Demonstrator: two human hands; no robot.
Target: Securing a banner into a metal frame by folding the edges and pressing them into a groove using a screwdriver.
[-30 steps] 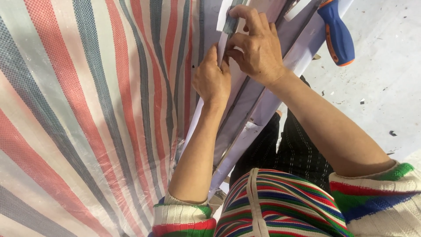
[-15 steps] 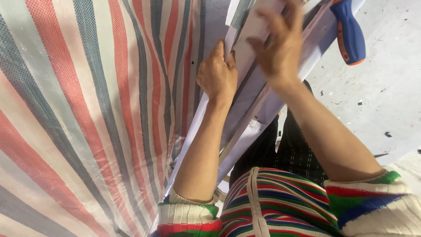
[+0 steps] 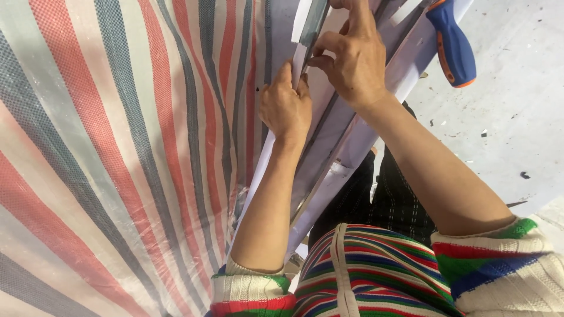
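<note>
Both hands work at the top of a long white-wrapped metal strip point(image 3: 329, 147) leaning beside the striped tarp point(image 3: 117, 147). The left hand point(image 3: 286, 108) braces it; the right hand point(image 3: 352, 61) pinches the white wrapping point(image 3: 301, 35) — mostly still on, by the look. A blue-handled tool point(image 3: 452, 44) rests nearby.

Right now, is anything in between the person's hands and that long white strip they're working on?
Nothing visible: the left hand and right hand both already touch the long white strip.

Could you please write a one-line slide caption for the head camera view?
Left hand and right hand pinch a pale wrapped metal strip beside a striped tarp.
</note>
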